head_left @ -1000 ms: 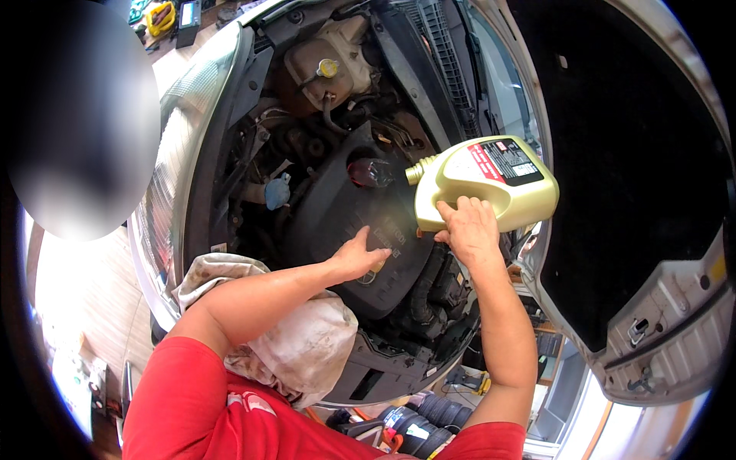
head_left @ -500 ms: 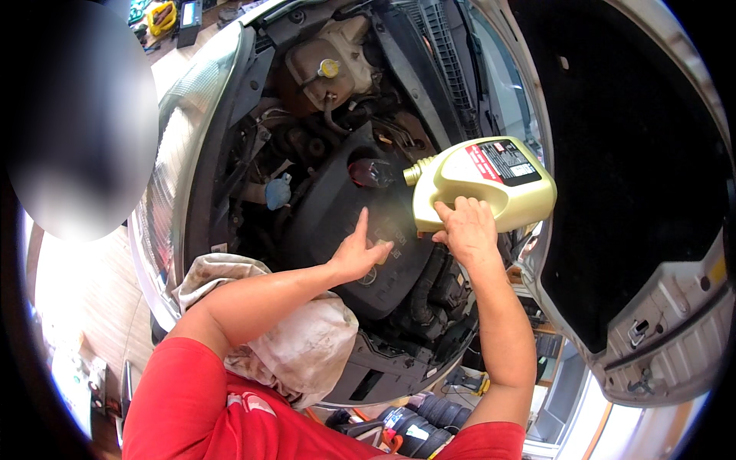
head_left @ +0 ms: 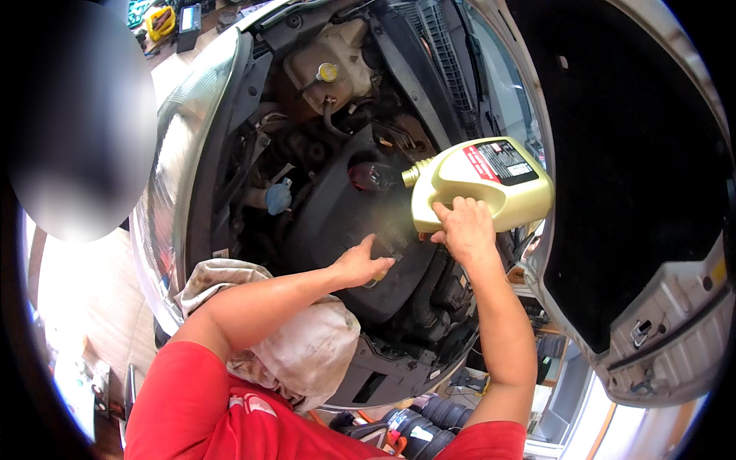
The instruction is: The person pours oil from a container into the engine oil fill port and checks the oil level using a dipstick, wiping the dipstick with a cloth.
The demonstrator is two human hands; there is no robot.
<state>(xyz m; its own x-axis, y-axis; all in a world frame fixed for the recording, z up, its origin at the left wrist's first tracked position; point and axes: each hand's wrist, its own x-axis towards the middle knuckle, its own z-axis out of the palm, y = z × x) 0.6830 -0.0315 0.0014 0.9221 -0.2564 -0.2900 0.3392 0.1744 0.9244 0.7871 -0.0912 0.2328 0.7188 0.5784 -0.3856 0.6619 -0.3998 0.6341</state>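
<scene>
My right hand [head_left: 466, 228] is closed round the handle of a pale gold oil jug [head_left: 529, 203]. The jug lies tipped on its side above the engine cover [head_left: 330, 222], its ridged neck facing left. Just beyond the neck sits a see-through, dark reddish cup-like piece [head_left: 372, 176] on the cover; whether anything flows is not visible. Low over the cover's near part, my left hand [head_left: 356, 263] is partly curled, with a small yellowish piece [head_left: 380, 274] by its fingers, too small to name surely.
A brownish tank [head_left: 314, 77] with a yellow cap stands at the far side of the bay. A blue cap [head_left: 278, 197] is left of the cover. A stained cloth [head_left: 307, 345] drapes the near edge. The raised hood [head_left: 629, 153] fills the right.
My left hand has drawn slightly nearer to me, and its extended index finger has bent in. The jug and my right hand have barely moved.
</scene>
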